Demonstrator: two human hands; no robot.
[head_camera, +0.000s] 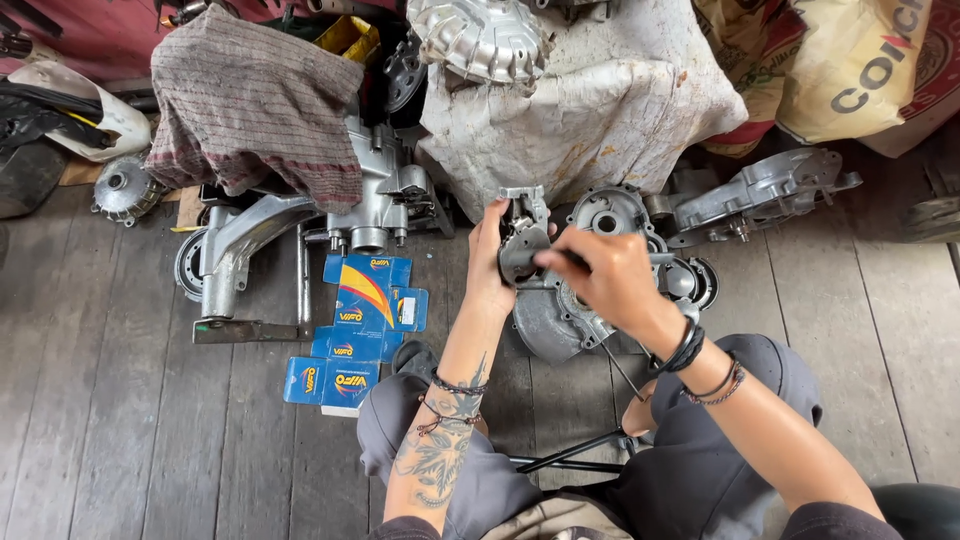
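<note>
My left hand (488, 262) grips a small grey metal engine part (524, 232) and holds it upright above the floor. My right hand (600, 280) is closed around a dark slim tool whose tip presses against that part. Just below both hands lies a round grey engine casing (548, 318) on the wooden floor. Cord bracelets sit on both wrists, and my knees in grey trousers frame the bottom of the view.
A flattened blue and yellow cardboard box (358, 318) lies left of my knee. Behind it stands a large engine block (370, 205) under a striped cloth (250, 100). More casings (765, 190), a cloth-covered heap (590, 100) and printed sacks (850, 60) crowd the back.
</note>
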